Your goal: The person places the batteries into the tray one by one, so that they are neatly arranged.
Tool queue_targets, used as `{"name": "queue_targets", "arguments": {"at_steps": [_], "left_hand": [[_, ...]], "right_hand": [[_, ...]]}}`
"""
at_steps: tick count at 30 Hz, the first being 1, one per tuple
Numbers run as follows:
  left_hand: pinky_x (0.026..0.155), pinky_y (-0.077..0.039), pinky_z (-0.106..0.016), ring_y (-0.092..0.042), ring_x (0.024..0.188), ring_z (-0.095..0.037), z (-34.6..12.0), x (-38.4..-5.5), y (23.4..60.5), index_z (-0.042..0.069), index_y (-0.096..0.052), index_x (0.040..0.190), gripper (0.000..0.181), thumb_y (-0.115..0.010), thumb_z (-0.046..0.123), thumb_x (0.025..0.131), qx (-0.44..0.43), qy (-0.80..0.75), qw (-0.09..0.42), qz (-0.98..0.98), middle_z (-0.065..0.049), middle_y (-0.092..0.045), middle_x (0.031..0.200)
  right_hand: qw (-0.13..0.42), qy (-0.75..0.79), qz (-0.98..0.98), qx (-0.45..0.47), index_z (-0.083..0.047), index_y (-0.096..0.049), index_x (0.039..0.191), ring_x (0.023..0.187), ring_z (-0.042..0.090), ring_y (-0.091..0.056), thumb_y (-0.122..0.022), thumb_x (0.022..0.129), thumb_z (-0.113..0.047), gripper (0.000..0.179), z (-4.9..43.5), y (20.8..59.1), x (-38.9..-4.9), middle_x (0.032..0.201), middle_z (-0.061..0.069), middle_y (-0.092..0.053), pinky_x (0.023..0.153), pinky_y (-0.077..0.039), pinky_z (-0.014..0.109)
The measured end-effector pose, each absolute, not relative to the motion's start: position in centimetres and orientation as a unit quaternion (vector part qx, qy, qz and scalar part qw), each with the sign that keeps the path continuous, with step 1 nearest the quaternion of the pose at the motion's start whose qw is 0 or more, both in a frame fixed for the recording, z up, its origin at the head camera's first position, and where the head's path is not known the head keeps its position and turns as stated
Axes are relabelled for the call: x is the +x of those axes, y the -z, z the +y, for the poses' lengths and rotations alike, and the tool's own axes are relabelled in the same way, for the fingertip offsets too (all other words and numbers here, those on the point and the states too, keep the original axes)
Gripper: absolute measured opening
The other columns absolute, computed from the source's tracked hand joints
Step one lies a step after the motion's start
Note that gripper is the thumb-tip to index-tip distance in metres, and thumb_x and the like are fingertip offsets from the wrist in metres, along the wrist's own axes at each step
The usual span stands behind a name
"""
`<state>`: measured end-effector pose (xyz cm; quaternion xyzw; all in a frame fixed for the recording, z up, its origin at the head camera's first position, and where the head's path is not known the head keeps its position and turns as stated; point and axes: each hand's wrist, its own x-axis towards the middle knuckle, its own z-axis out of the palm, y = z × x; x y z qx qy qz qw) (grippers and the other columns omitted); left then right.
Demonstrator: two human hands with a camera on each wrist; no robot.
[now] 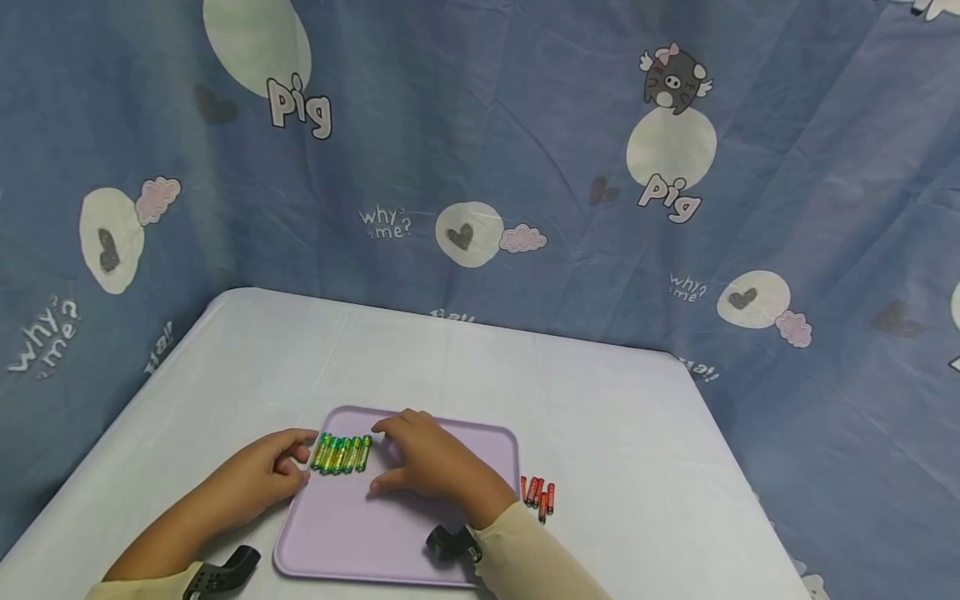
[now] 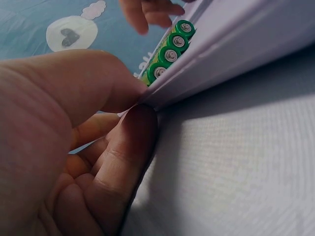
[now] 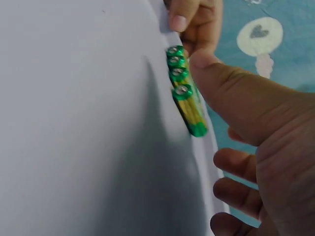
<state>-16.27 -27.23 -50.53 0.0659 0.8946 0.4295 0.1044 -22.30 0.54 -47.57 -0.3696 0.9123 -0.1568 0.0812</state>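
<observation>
Green-and-gold batteries (image 1: pixel 341 456) lie side by side inside lavender tray (image 1: pixel 352 533), near its left rim. Left hand (image 1: pixel 273 467) at that rim, fingers bent; we cannot tell whether it pinches rim. Right hand (image 1: pixel 420 458) spread over tray, holding nothing. We judge step in hand: lining up row; next move calls for light touch. Right sleeve (image 1: pixel 532 558) hides tray's near-right corner. Red batteries (image 1: pixel 551 498) on tabletop (image 1: pixel 622 417), leftmost partly hidden.

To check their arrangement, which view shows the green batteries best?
Head view: the green batteries lie side by side on the tray, wholly visible. Left wrist shows mainly four ends; right wrist, four ends and the nearest's side.
</observation>
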Motion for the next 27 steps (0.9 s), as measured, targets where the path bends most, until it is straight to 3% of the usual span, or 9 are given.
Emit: {"name": "queue_targets", "arguments": {"at_steps": [27], "left_hand": [[0.074,-0.05,-0.024,-0.059,0.089,-0.01,-27.2,-16.5,50.4,-0.005,-0.052,0.146,0.063,-0.074,0.011,0.089,0.06,-0.433,0.115,0.892,-0.006,-0.062,0.113]], "right_hand": [[0.05,0.221,0.925,-0.304,-0.02,-0.063,0.141,0.121,0.014,-0.057,-0.087,0.084,-0.044,0.067,9.7,47.2,-21.5,0.125,-0.004,-0.064,0.107,-0.048,0.036]]}}
